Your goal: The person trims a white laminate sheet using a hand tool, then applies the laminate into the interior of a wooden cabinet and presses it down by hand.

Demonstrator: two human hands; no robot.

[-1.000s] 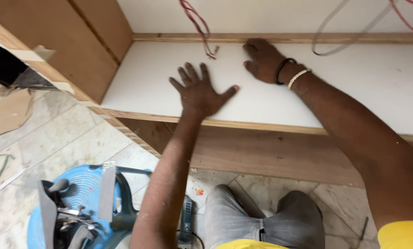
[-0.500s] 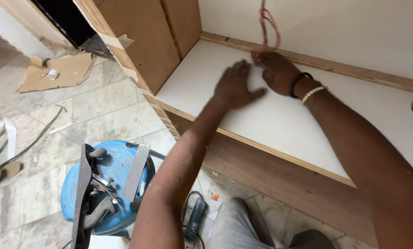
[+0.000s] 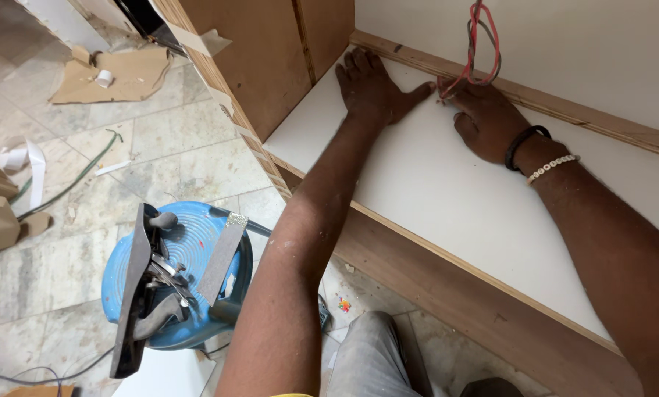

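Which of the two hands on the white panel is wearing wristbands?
The right hand, flat on the white panel beside the red and grey wires, has a black band and a white beaded bracelet at its wrist. The left hand is bare.

Grey tiled floor [image 3: 43, 272], cardboard scraps [image 3: 127, 73], blue stool [image 3: 190, 242], plywood cabinet side [image 3: 271, 51]

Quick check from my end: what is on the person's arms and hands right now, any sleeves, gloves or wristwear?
No gloves, and both forearms are bare. The right hand has two bands at the wrist: a dark band nearest the hand and a bracelet of pale beads behind it. The left hand wears nothing, and its forearm carries pale specks like dust or paint. A sliver of yellow cloth shows at the bottom edge.
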